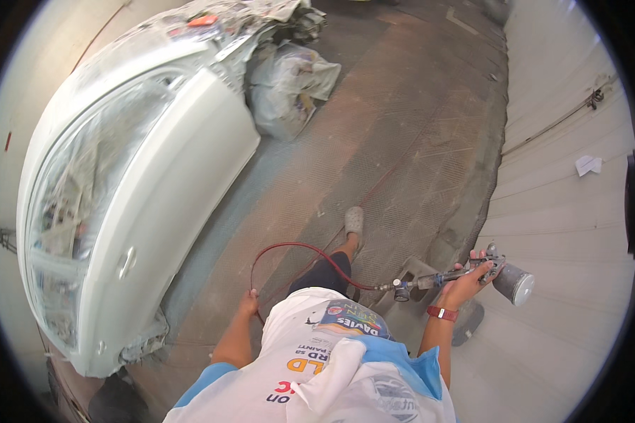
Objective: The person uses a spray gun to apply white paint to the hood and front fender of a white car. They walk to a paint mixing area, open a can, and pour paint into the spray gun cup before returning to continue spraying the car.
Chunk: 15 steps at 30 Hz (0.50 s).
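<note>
In my right hand is a spray gun, its grey paint cup tilted out to the right. The fingers wrap round the gun's handle. A red air hose runs from a gauge fitting below the handle and loops over to the left. My left hand is closed round that hose at hip height. To the left stands a white car body, its windows covered with clear film and paper. The gun is well apart from the car.
A plastic-wrapped wheel area and the paper-masked front lie ahead on the left. The hose trails over the dusty grating floor. A pale wall rises close on the right, with a grey panel-like piece low beside it.
</note>
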Each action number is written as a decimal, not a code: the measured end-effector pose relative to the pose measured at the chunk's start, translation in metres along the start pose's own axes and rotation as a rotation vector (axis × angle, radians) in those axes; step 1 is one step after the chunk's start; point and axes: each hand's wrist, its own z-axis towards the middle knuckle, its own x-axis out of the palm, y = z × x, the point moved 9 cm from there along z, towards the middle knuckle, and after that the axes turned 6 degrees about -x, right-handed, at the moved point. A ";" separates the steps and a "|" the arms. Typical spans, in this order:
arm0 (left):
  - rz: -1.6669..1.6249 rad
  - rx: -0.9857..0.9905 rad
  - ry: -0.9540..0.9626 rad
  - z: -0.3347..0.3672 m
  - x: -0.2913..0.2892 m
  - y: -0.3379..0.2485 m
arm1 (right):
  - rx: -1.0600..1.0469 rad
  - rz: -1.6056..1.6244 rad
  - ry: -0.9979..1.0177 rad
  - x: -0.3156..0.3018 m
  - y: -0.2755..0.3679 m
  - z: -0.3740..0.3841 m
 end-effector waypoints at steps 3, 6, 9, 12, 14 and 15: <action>0.137 0.112 0.023 0.032 0.043 -0.123 | -0.015 0.010 -0.038 0.050 -0.016 0.083; 0.139 0.063 0.037 0.025 0.103 -0.241 | -0.049 0.006 -0.042 0.110 -0.025 0.175; 0.183 -0.013 0.002 -0.024 0.143 -0.339 | -0.013 -0.012 -0.080 0.142 -0.035 0.240; 0.299 0.028 -0.014 -0.055 0.161 -0.457 | -0.035 -0.046 -0.068 0.192 -0.021 0.315; 0.335 0.070 -0.028 -0.055 0.178 -0.529 | -0.059 -0.106 -0.060 0.221 -0.024 0.368; 0.326 0.084 -0.041 -0.054 0.188 -0.555 | -0.050 -0.101 -0.057 0.237 -0.032 0.398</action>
